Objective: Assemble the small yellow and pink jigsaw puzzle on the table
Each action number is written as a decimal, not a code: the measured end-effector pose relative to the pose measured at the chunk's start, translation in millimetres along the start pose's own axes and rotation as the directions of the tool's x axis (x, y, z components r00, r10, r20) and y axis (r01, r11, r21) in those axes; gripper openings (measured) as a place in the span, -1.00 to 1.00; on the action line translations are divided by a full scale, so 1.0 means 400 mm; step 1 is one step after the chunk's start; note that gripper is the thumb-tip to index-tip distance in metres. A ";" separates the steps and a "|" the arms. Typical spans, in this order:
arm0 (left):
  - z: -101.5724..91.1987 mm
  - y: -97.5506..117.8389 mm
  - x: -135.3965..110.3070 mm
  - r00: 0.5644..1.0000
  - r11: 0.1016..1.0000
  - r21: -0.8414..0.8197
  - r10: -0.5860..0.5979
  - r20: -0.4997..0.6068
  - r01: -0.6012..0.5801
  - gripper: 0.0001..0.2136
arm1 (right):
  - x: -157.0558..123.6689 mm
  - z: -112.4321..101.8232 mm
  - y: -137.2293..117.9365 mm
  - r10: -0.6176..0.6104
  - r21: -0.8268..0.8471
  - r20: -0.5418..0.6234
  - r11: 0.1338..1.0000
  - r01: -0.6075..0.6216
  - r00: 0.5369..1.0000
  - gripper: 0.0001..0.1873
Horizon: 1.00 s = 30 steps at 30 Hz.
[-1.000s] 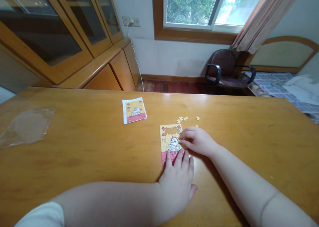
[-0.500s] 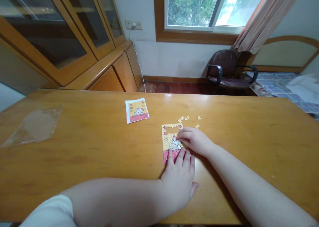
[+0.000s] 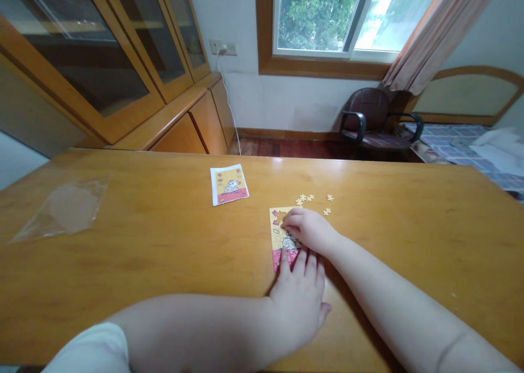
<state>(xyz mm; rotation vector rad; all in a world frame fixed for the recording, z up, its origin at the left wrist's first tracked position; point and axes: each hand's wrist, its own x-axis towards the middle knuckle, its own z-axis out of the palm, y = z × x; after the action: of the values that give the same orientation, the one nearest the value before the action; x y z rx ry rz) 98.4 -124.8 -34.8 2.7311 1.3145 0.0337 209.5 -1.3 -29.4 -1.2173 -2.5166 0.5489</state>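
Observation:
A small jigsaw puzzle (image 3: 276,241) in yellow and pink, with a white cartoon animal on it, lies on the wooden table; a gap shows in its upper part. My left hand (image 3: 297,294) rests palm down, fingers spread, their tips on the puzzle's pink lower edge. Over the puzzle's upper right, my right hand (image 3: 311,228) is closed in a pinch, fingertips at the lower left of the gap. What looks like a small yellow puzzle piece is at those fingertips, mostly hidden. Several loose puzzle pieces (image 3: 303,197) lie just beyond the puzzle, with one piece (image 3: 327,212) nearer my right hand.
A printed reference picture (image 3: 230,186) of the same design lies behind and left of the puzzle. On the table's left is a clear plastic bag (image 3: 67,206). Beyond the table (image 3: 164,236) stand a cabinet (image 3: 135,122), an office chair (image 3: 370,116) and a bed (image 3: 458,144).
My right hand has shifted left across the puzzle, from beside the animal to the gap, and now covers more of it. The left hand stays on the lower edge. The view has tilted slightly.

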 end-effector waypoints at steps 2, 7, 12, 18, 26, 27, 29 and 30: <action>-0.003 0.001 0.002 1.000 1.000 -0.004 -0.002 0.009 0.002 -0.36 | 0.000 0.013 0.008 -0.047 0.001 -0.033 0.999 0.047 0.998 -0.79; -0.004 0.003 0.003 1.000 1.000 0.004 -0.005 0.027 0.005 -0.37 | 0.008 0.042 0.019 -0.083 0.000 -0.105 0.997 0.083 0.991 -0.79; 0.001 0.002 0.003 1.000 1.000 -0.007 0.001 0.009 0.000 -0.38 | 0.000 0.033 0.015 -0.132 -0.035 -0.172 0.991 0.128 0.976 -0.78; -0.006 -0.001 0.004 1.000 1.000 -0.021 0.009 0.014 -0.009 -0.39 | -0.013 0.011 0.010 -0.198 -0.086 -0.159 0.979 0.186 0.967 -0.66; -0.002 0.001 0.001 1.000 1.000 -0.022 -0.002 -0.026 0.002 -0.39 | -0.010 0.020 0.006 -0.187 -0.086 -0.116 0.980 0.177 0.976 -0.66; -0.001 0.001 0.002 1.000 1.000 -0.024 -0.002 -0.028 0.001 -0.39 | -0.011 0.020 0.005 -0.182 -0.087 -0.112 0.981 0.172 0.977 -0.66; 0.000 0.001 0.002 1.000 1.000 -0.020 -0.005 -0.030 0.004 -0.40 | -0.011 0.019 0.002 -0.173 -0.088 -0.107 0.982 0.164 0.979 -0.65; 0.000 0.001 0.002 1.000 1.000 -0.016 -0.007 -0.030 0.006 -0.40 | -0.011 0.019 0.002 -0.169 -0.087 -0.106 0.983 0.160 0.980 -0.65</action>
<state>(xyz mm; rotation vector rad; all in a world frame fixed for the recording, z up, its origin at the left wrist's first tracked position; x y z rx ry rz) 99.3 -124.4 -34.8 2.7233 1.3244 0.0849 209.3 -6.0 -36.9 -1.0225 -2.5334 0.3345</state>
